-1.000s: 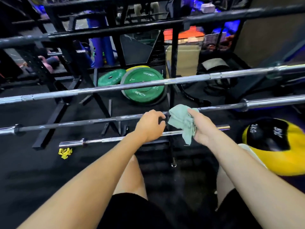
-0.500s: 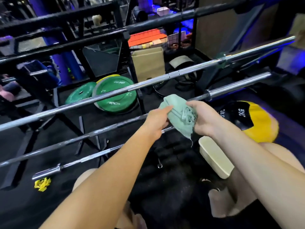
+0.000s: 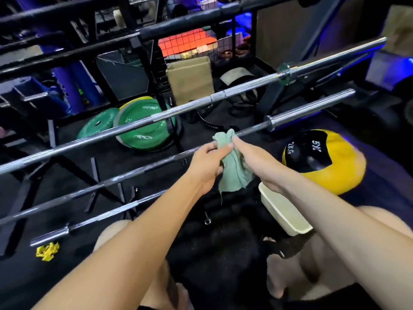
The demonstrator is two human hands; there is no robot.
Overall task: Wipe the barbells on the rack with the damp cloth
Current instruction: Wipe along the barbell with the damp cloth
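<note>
1. Both hands are on the green cloth (image 3: 232, 168), right in front of the middle barbell (image 3: 143, 170) on the rack (image 3: 156, 90).
2. The left hand (image 3: 206, 163) is pinching the cloth, thumb across the front and fingers curled behind; the right hand (image 3: 252, 158) is closed on it from the other side, gripping the bunched top.
3. That cloth is soft and floppy. The lower half hangs loose with a frayed thread trailing, so I'd judge it needs folding into a pad before it wipes well.
4. Damp fabric should grab steel rather than slide, so wrapping it round the shaft looks like the way to go.
5. The barbell itself is long, rigid and surely heavy. No need to lift it; it lies across the rack and can be wiped in place.
6. Best hold, by my reckoning: the thin dark shaft, not the thicker chrome sleeve (image 3: 310, 108) out to the right.
7. An upper barbell (image 3: 183, 109) and a lower barbell (image 3: 100, 222) await their turn.
</note>
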